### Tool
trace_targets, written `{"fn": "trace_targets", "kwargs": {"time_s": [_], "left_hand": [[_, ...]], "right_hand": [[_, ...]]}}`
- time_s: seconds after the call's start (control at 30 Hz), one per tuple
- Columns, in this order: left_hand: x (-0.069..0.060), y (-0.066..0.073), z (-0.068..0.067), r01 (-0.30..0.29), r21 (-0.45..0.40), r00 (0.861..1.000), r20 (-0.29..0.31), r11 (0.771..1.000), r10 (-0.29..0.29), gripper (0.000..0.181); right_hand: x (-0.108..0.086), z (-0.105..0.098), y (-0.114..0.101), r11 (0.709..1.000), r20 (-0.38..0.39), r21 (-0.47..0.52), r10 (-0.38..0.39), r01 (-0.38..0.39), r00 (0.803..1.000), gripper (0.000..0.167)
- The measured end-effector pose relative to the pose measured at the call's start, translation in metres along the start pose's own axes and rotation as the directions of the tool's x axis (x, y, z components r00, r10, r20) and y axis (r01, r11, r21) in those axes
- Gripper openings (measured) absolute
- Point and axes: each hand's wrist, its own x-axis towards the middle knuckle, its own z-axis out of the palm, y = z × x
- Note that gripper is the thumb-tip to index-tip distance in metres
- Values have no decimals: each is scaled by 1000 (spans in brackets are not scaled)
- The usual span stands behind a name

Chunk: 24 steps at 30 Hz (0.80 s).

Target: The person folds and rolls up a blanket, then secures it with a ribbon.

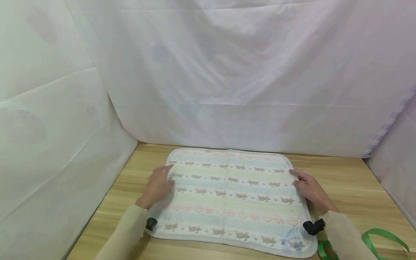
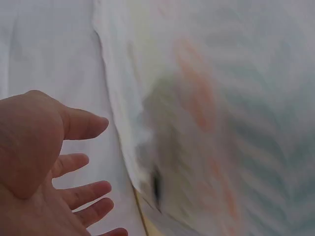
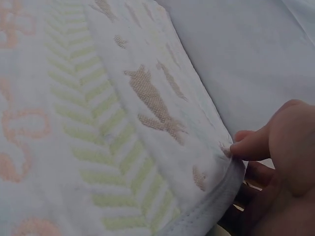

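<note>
A white cloth point(image 1: 227, 202) with rounded corners lies spread over the wooden table, printed with rows of brown animals, coral motifs and zigzag bands. By its left edge is my left hand point(image 1: 157, 186). In the left wrist view, that hand's fingers point(image 2: 86, 195) are spread beside the cloth point(image 2: 266, 98), with nothing between them. My right hand point(image 1: 310, 189) is at the opposite edge. The right wrist view shows its thumb point(image 3: 251, 145) on top of the cloth point(image 3: 147, 98) and the other fingers underneath, pinching the border.
Green ribbon point(image 1: 386, 234) lies in loops at the table's near right, partly behind the right sleeve point(image 1: 344, 234). White sheets point(image 1: 227, 72) hang behind and along both sides of the wooden table point(image 1: 351, 187). Small black devices point(image 1: 151, 224) sit near both wrists.
</note>
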Motion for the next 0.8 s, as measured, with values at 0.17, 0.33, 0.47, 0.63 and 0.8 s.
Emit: {"fn": "trace_targets", "kwargs": {"time_s": [0.17,0.33,0.47,0.63,0.8], "left_hand": [[-1,42,12,-225,8,974,-24,974,226,56],[-7,83,25,-330,-16,931,156,944,329,59],[-16,109,36,-431,14,868,279,902,410,60],[-29,141,50,-571,51,787,320,820,528,63],[-39,171,66,-673,84,694,416,735,588,63]], "right_hand": [[5,-3,-3,996,3,48,75,-75,997,59],[13,-4,-6,993,-9,51,110,-110,994,61],[16,-5,-7,990,-7,45,132,-132,991,63],[19,-4,-7,992,-20,32,121,-120,992,64],[19,-4,-5,998,-42,-18,59,-60,997,61]]}}
